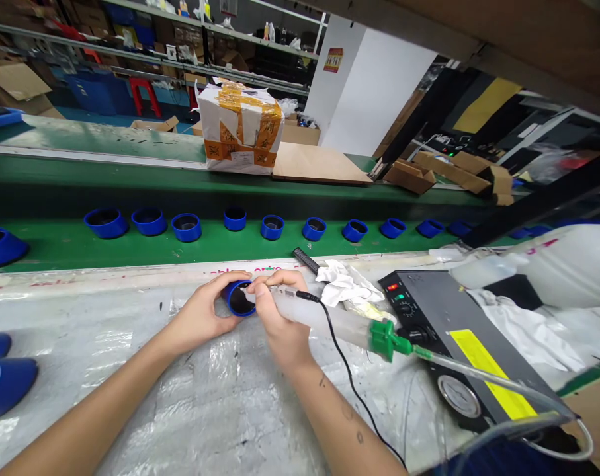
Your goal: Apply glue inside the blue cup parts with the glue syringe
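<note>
Blue cup (238,303), within left hand (203,314); syringe (342,325), tip seemingly inside cup

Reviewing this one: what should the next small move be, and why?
Probably the right hand should guide the tip of the syringe along the inside of the blue cup, since that tip is at the cup's mouth and the left hand holds the cup.

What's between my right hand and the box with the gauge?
The head view shows the syringe, a black cable and, just beyond them, a crumpled white cloth between your right hand and the box.
</note>
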The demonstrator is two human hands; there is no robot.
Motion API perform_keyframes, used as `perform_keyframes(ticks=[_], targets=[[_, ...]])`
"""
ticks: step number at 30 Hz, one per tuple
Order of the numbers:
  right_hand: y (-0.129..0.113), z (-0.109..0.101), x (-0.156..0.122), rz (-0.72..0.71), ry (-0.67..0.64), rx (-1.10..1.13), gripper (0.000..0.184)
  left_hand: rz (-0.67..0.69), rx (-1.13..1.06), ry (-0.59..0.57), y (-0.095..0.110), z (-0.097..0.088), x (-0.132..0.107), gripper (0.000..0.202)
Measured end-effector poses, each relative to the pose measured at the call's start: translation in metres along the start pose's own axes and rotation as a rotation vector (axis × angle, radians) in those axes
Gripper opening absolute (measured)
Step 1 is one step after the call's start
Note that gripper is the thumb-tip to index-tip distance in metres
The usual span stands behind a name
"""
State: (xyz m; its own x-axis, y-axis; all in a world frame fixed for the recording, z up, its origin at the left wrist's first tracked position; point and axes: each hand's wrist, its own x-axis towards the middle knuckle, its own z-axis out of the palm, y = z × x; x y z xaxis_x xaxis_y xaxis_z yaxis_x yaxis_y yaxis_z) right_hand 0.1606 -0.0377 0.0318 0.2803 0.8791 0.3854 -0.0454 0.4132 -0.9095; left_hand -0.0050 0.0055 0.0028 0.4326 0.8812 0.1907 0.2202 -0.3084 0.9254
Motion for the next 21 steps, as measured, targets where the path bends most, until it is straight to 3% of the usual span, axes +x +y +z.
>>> perform_keyframes(ticks=[21], targets=[[-0.0020,-0.0090,0.0074,-0.032,0.095,-0.050,0.015,-0.026,0.026,0.022,0.0003,-0.0007,-0.0006,0.057]])
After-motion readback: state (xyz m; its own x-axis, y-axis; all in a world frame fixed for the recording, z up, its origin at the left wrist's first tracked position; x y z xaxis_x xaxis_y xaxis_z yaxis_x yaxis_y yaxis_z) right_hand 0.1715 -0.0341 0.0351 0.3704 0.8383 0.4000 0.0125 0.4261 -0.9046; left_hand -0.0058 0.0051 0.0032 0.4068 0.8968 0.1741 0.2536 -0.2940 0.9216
